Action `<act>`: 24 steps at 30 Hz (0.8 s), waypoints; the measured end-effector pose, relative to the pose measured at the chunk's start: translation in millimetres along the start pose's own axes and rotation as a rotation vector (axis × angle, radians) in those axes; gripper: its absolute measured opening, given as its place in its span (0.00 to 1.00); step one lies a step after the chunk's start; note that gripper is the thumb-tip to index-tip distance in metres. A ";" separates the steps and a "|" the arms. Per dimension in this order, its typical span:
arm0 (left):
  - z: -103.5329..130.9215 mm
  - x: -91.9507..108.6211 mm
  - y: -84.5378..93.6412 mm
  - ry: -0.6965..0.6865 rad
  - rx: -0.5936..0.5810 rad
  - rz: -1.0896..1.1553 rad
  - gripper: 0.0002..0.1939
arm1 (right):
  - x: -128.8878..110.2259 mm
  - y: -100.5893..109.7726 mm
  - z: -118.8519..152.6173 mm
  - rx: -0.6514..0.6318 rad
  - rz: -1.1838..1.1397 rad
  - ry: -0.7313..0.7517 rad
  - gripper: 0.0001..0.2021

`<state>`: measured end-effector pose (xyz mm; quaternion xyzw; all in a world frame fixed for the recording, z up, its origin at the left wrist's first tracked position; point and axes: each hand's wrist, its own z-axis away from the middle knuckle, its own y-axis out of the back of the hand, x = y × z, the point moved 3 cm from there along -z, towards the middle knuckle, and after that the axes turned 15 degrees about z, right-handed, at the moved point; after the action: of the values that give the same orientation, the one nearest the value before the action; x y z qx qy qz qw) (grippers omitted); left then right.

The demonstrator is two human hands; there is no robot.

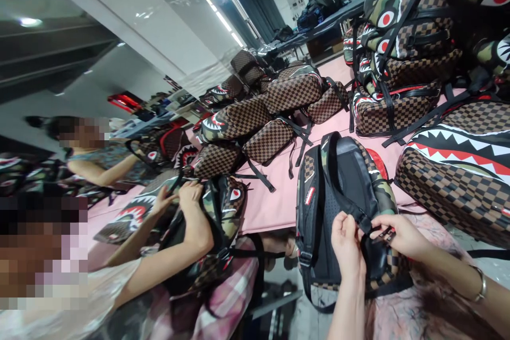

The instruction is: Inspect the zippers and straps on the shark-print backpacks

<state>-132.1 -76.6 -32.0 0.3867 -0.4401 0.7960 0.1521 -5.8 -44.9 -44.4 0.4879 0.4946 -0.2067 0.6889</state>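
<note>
A checkered and camouflage backpack (330, 234) leans against the pink table edge and my lap, its black padded back and shoulder straps facing me. My left hand (347, 244) is closed, fingers pinching the lower part of a black shoulder strap (338, 194) near its buckle (363, 220). Close beside it, my right hand (402, 235) is closed too, with fingertips at the same buckle area. A small dark piece (385, 234) shows in its fingers; its kind is unclear. A bracelet is on my right wrist.
Checkered backpacks (295, 90) lie along the pink table (266, 202), and a tall stack (418, 58) rises at right. Another large backpack (454, 170) lies beside mine. At left, a co-worker's arms (175, 255) handle a backpack; another person works farther back.
</note>
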 end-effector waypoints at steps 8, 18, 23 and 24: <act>14.1 21.5 -8.5 -0.678 -0.289 -0.797 0.08 | 6.8 -7.0 0.6 0.156 -0.123 -0.067 0.07; 8.5 38.5 -17.2 -0.843 -0.857 -1.389 0.13 | 2.4 -5.1 7.8 0.162 0.064 -0.023 0.06; -1.0 33.2 -21.4 -0.502 -0.650 -0.930 0.11 | 0.0 -2.6 7.8 0.172 0.017 -0.021 0.07; -2.6 29.9 -20.1 -0.401 -0.570 -0.821 0.12 | 0.6 -2.2 7.8 0.181 0.000 -0.028 0.08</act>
<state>-141.3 -66.0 1.3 0.6148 -0.4720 0.4305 0.4625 -3.5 -52.6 -45.7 0.5454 0.4640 -0.2573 0.6489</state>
